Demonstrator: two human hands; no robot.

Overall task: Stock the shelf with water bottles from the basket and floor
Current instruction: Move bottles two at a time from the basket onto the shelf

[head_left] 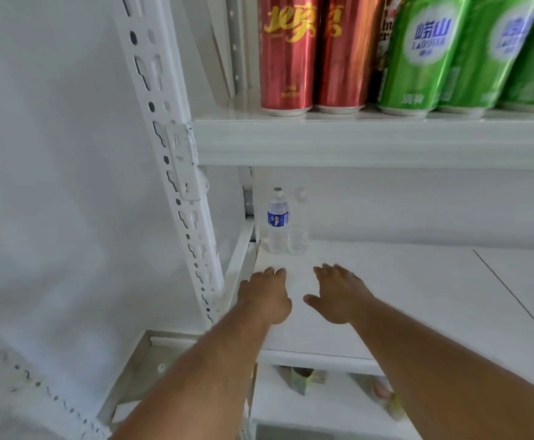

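Upright — 2 water bottles [286, 222], caps up, on shelf [386, 296].

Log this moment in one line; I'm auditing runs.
left hand open, empty | right hand open, empty | two water bottles upright at shelf back-left

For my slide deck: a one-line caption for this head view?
Both hands, left and right, open and empty before two water bottles on the middle shelf.

We are in a small shop or stockroom. A white slotted-steel shelving rack [177, 173] carries rows of red drink cans [288, 55] and green beer cans [424, 55], labels facing out, above two water bottles [277, 220] on the shelf below.
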